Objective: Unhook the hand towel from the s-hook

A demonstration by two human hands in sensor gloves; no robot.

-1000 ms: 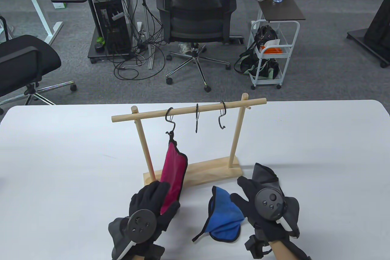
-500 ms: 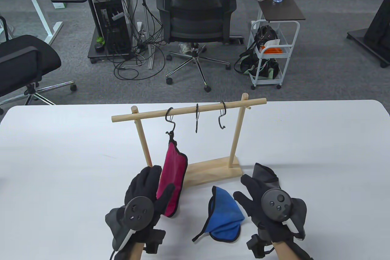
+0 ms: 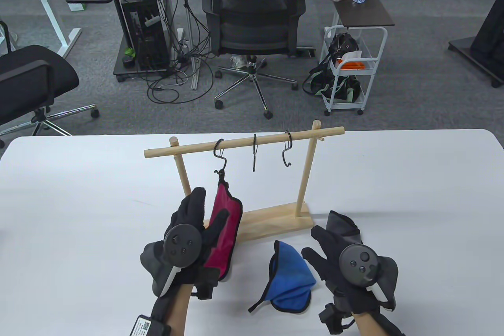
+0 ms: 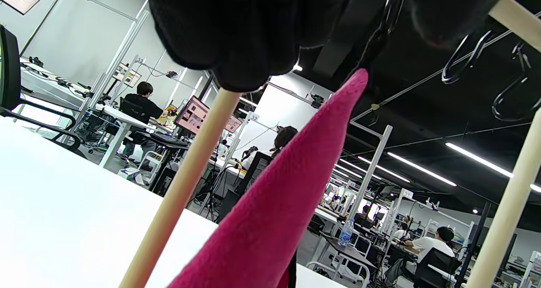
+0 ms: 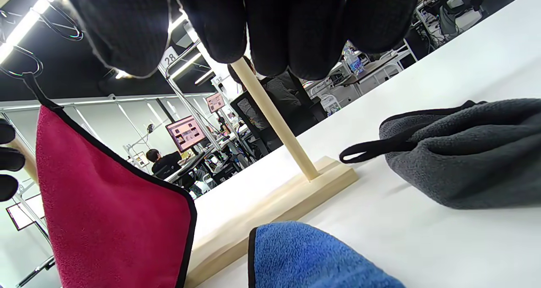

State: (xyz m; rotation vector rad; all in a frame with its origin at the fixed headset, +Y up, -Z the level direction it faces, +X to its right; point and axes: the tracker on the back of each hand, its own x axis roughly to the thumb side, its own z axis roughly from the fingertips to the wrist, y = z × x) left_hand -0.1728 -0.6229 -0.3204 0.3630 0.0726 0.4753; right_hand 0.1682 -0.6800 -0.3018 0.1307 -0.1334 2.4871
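A red hand towel (image 3: 226,225) hangs by its black loop from the left S-hook (image 3: 220,155) on the wooden rack's rail (image 3: 189,149). My left hand (image 3: 210,206) is raised beside the towel, fingers pointing up along its left edge and thumb lying across its front; I cannot tell that it grips. In the left wrist view the towel (image 4: 274,195) rises between thumb and fingers. The right wrist view shows the towel (image 5: 105,203) with left fingertips (image 5: 8,159) at its edge. My right hand (image 3: 315,243) is spread, palm down, low over the table, holding nothing.
A blue towel (image 3: 291,277) lies on the table between my hands. A grey towel (image 3: 342,221) lies under my right fingers. Two bare S-hooks (image 3: 254,153) (image 3: 287,151) hang on the rail. The rack's base (image 3: 271,219) stands just behind the towels.
My left hand has moved up along the red towel, from its lower edge to its middle, and the thumb now crosses the towel's front. My right hand shifted slightly right, then stayed.
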